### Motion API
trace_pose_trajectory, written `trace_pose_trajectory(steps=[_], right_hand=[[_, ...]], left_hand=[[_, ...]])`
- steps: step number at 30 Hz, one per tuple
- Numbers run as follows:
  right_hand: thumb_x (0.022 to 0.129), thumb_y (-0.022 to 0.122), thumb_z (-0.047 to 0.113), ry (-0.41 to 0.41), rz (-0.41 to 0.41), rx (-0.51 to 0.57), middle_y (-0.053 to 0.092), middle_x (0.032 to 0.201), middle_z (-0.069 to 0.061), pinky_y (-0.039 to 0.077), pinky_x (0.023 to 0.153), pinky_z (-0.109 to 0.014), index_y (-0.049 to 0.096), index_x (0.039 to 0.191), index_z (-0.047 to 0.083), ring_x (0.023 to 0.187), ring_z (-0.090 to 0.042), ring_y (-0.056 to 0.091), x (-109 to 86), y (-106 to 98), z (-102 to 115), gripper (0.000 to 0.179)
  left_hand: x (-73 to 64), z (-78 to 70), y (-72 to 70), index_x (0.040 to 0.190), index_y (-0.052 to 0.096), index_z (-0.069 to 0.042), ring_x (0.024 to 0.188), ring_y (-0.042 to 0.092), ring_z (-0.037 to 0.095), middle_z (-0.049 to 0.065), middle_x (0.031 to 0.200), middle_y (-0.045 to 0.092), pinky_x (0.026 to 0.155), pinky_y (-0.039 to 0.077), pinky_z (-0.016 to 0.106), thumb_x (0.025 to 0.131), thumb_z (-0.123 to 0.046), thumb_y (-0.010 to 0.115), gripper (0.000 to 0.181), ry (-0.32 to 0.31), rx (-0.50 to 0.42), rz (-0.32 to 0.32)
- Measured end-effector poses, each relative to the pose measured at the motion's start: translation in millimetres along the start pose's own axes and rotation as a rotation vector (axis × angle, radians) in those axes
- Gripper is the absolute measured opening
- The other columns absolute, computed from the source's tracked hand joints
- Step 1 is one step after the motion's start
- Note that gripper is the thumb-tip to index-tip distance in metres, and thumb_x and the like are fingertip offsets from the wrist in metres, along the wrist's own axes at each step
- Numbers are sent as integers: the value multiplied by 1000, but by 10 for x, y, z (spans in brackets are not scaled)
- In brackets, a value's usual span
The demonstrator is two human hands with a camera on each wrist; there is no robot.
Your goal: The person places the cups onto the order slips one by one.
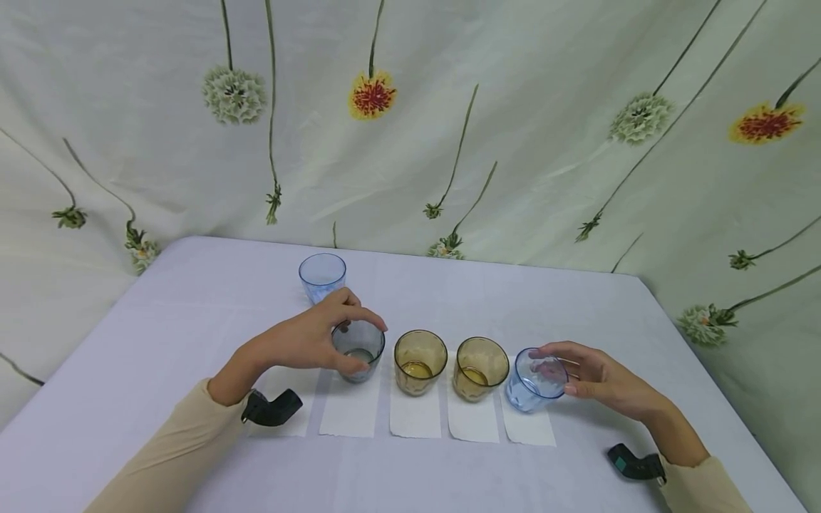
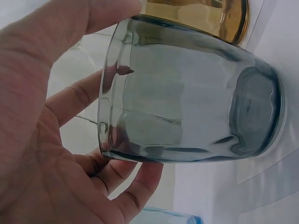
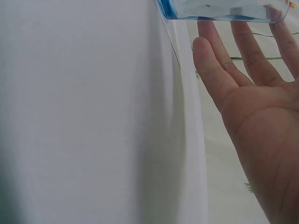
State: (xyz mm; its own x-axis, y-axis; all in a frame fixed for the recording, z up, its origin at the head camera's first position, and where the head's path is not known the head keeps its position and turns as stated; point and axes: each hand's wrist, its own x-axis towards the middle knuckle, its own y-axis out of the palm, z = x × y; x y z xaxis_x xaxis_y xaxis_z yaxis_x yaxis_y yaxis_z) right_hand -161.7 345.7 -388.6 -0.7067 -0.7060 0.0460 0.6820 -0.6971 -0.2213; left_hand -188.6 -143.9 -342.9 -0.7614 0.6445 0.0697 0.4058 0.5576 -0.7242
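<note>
My left hand (image 1: pixel 314 335) is curled round the rim of a smoky grey glass (image 1: pixel 360 374), thumb on the near side and fingers beyond. In the left wrist view, this grey glass (image 2: pixel 182 98) looks transparent and faceted, with fingertips against its wall. At the right end of the row, my right hand (image 1: pixel 599 377) spans the rim of a light blue glass (image 1: pixel 529 399), thumb near and fingers behind. Only the edge of that blue glass (image 3: pixel 224 11) shows in the right wrist view; its lower fingers look fairly straight. Two amber glasses (image 1: pixel 417 381) (image 1: pixel 473 388) stand upright between the hands.
Another blue glass (image 1: pixel 321 271) stands behind my left hand, partly hidden by it. Several white paper strips (image 1: pixel 415 420) lie side by side under the row on the white-covered table (image 1: pixel 398 477). A flower-printed cloth (image 1: pixel 545 142) hangs along the table's back edge.
</note>
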Motion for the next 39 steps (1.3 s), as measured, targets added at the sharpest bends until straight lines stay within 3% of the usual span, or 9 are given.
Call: trace_pose_trajectory(steps=[9,18,39], right_hand=[[96,50,-11,-8,8,-17,50,149,-2,43,108,-21,41,146,-3,137,-10,49,23,-9,14,51],[96,50,-11,-22,17,-9,49,150,-3,44,107,-23,41,146,-4,137,-12,50,31,-4,27,51],[96,51,-10,4,-8,-9,52,149,0,41,108,-19,42,146,-2,138,-7,47,9,-3,-13,51]], left_hand=[[-2,-11,6,122,66,-37,104,46,19,3,113,47,89,45,36,78,-33,84,48,-38,0,23],[-2,-10,9,123,65,-39,100,47,20,3,110,48,85,44,33,78,-37,84,49,-31,0,44],[-1,-22,14,124,63,-39,104,48,20,4,113,47,92,47,37,77,-40,85,52,-32,-25,66]])
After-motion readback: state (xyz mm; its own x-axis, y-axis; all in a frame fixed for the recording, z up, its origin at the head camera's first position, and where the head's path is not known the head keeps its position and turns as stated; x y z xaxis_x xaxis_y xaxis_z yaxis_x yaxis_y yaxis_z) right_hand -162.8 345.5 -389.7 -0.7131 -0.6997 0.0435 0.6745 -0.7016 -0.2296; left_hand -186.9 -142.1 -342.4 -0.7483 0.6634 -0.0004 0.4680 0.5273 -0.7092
